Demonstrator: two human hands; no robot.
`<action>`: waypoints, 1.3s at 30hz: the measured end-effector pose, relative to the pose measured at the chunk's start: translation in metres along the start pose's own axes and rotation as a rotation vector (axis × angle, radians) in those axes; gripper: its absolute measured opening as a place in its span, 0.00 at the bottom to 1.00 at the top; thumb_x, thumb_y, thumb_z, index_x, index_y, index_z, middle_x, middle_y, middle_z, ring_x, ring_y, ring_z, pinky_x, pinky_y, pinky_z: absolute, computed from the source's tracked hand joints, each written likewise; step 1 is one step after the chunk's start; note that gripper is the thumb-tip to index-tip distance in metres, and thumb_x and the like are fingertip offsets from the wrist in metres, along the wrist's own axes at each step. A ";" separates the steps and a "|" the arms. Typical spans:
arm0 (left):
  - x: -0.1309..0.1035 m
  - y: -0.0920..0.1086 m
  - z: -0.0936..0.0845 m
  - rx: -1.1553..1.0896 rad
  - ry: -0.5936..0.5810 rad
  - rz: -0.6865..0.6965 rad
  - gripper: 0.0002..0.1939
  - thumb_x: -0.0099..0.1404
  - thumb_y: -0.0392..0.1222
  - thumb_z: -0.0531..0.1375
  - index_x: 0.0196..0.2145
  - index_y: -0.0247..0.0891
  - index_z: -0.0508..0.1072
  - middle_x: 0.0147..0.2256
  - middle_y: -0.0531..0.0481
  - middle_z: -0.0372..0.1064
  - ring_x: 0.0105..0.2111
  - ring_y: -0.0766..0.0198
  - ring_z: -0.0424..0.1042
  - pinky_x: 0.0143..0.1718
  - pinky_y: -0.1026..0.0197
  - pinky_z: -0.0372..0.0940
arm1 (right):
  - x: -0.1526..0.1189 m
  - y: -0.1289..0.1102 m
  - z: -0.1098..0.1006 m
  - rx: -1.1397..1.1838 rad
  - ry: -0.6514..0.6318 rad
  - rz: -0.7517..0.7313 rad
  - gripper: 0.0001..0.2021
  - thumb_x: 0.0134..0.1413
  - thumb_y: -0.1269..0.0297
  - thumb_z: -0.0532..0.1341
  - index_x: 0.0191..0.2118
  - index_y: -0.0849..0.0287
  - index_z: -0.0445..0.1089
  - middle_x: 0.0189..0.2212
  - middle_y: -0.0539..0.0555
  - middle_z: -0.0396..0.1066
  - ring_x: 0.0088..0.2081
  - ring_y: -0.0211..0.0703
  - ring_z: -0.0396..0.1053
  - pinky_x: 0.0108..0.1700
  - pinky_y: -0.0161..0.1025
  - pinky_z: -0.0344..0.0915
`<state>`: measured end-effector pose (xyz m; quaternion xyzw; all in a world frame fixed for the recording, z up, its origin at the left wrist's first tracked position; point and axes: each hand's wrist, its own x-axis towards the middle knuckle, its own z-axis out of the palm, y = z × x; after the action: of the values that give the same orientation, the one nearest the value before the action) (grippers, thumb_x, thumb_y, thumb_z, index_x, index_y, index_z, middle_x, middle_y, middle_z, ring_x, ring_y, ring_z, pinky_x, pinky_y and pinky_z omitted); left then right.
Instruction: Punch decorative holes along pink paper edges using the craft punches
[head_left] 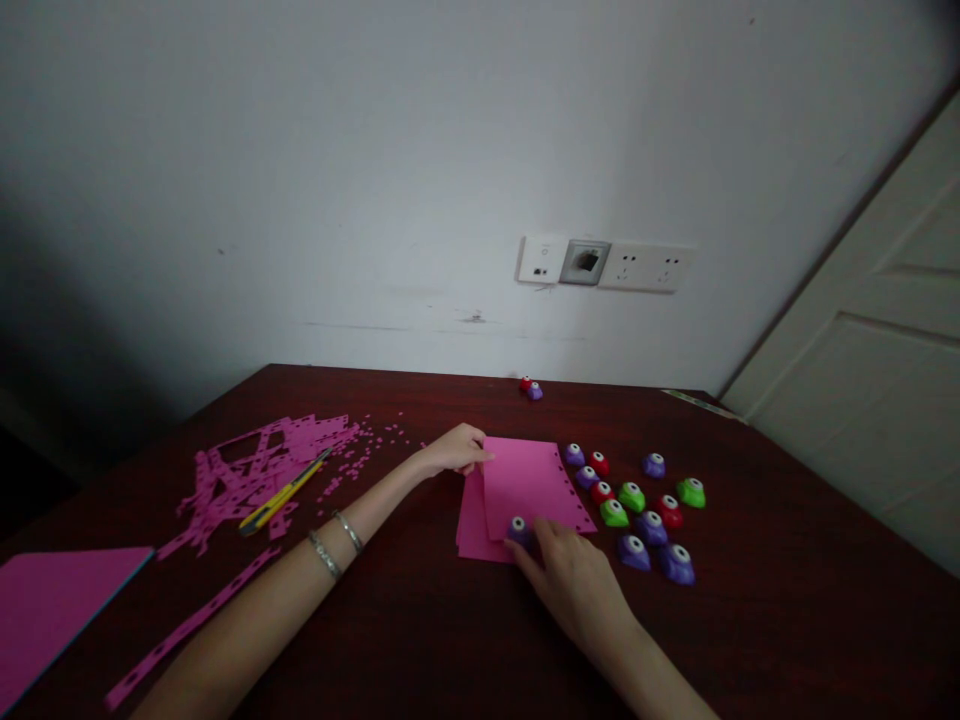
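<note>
A pink sheet (521, 485) with punched holes along its right edge lies over another pink sheet (472, 530) on the dark wooden table. At the sheet's upper left corner, my left hand (456, 450) pinches the paper between thumb and fingers. My right hand (574, 575) is at the lower edge, its fingers closed around the side of a purple craft punch (518, 530) that sits at the paper's edge. Purple, red and green punches, among them a green one (631, 496), stand in a group right of the sheets.
Left of my left arm lie punched pink strips (262, 465), small pink cut-outs (352, 465) and a yellow cutter (281, 497). A larger pink sheet (60, 600) is at the far left. Two small punches (531, 388) stand near the wall, below the sockets (646, 267).
</note>
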<state>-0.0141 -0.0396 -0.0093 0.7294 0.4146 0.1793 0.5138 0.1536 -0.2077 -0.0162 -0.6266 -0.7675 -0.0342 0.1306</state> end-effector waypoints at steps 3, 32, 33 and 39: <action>0.000 -0.002 0.000 0.018 0.002 0.023 0.07 0.55 0.41 0.57 0.23 0.34 0.66 0.10 0.59 0.57 0.10 0.74 0.54 0.12 0.71 0.46 | 0.000 0.006 0.000 0.069 -0.020 0.002 0.10 0.54 0.57 0.58 0.29 0.59 0.65 0.27 0.54 0.72 0.29 0.46 0.71 0.26 0.35 0.57; -0.001 -0.002 0.003 0.071 0.026 -0.001 0.07 0.56 0.40 0.56 0.24 0.34 0.64 0.10 0.58 0.59 0.09 0.73 0.56 0.11 0.71 0.47 | 0.004 0.010 -0.005 0.220 -0.179 0.044 0.12 0.54 0.56 0.57 0.29 0.59 0.64 0.28 0.54 0.71 0.31 0.48 0.70 0.29 0.37 0.56; -0.002 -0.001 0.003 0.065 0.025 0.000 0.07 0.56 0.40 0.56 0.24 0.34 0.64 0.10 0.58 0.59 0.09 0.73 0.56 0.11 0.71 0.47 | 0.004 0.009 -0.004 0.211 -0.177 0.047 0.12 0.55 0.55 0.56 0.29 0.59 0.64 0.28 0.54 0.71 0.31 0.48 0.70 0.29 0.37 0.56; -0.003 -0.001 0.004 0.051 0.011 0.000 0.08 0.56 0.42 0.56 0.24 0.35 0.64 0.10 0.58 0.59 0.09 0.73 0.56 0.11 0.71 0.46 | 0.005 0.006 -0.003 0.244 -0.183 -0.001 0.10 0.57 0.58 0.55 0.30 0.59 0.64 0.29 0.54 0.71 0.31 0.47 0.70 0.29 0.37 0.55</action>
<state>-0.0131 -0.0439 -0.0112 0.7414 0.4217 0.1726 0.4927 0.1592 -0.2021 -0.0130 -0.6063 -0.7750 0.1164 0.1351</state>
